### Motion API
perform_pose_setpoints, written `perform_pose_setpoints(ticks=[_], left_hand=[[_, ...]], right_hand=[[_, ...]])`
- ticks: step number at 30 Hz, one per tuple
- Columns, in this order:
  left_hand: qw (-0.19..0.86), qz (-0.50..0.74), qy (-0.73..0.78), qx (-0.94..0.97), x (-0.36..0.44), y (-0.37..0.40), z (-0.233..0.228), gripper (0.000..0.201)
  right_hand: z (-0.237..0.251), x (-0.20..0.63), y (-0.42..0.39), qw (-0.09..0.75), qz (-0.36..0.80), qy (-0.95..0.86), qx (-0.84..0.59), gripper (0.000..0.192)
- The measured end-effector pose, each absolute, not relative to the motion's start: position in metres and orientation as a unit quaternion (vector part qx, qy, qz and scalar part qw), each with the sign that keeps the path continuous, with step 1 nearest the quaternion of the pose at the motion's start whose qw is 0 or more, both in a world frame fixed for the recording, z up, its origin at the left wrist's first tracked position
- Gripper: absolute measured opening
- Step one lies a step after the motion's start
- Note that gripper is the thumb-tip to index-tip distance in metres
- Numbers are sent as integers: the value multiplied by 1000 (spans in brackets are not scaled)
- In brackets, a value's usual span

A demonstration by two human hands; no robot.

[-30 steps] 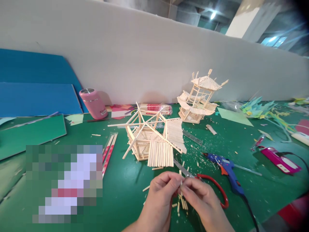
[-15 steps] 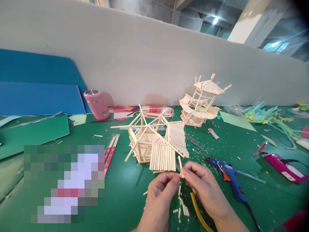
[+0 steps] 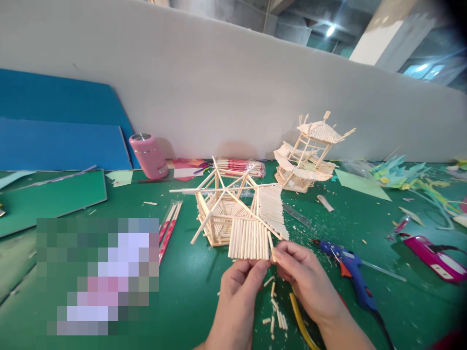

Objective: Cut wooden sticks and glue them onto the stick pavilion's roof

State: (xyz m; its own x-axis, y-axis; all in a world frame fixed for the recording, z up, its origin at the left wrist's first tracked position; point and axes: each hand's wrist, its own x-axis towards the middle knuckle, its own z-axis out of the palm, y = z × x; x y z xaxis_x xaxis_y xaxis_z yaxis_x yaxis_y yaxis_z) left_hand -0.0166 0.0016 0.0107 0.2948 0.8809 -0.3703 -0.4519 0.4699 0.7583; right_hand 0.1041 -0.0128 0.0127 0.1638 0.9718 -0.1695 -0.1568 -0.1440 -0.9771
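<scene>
- Centre of the bench (image 3: pixel 197 301), the stick model (image 3: pixel 223 204) stands upright, its beams open on top, two slatted panels sloping off its front and right sides!
- In comes the detail: the right hand (image 3: pixel 302 272), just off the model's front-right corner, has its grip closed, thumb against fingers, on a short stick (image 3: pixel 270 241).
- That stick stands on end right beside the front panel's (image 3: pixel 248 238) last slat; whether the two touch, I cannot tell.
- The left hand (image 3: pixel 241 291) is in front of the model, grip nearly closed, thumb at the front panel's lower edge; whether it pinches anything, I cannot tell.
- Down in front of the model, cut stick pieces (image 3: pixel 280 318) lie scattered, with a yellow curved handle (image 3: pixel 301 321) next to them, partly under the right hand.
- Right of the model, a blue glue gun (image 3: pixel 350 272) lies on its side, nozzle towards it; a magenta box (image 3: pixel 434 255) sits farther right.
- Behind the model, packed sticks (image 3: pixel 239 166); behind and right, a roofed stick tower (image 3: pixel 306 160); behind and left, a pink flask (image 3: pixel 149 155).
</scene>
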Motion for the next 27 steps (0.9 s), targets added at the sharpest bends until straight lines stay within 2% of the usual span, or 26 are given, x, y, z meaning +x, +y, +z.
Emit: perform_pose_setpoints(ticks=[27], left_hand=[[752, 449, 409, 257, -16, 3, 7, 18]], right_hand=[[6, 106, -11, 557, 527, -360, -532, 25]])
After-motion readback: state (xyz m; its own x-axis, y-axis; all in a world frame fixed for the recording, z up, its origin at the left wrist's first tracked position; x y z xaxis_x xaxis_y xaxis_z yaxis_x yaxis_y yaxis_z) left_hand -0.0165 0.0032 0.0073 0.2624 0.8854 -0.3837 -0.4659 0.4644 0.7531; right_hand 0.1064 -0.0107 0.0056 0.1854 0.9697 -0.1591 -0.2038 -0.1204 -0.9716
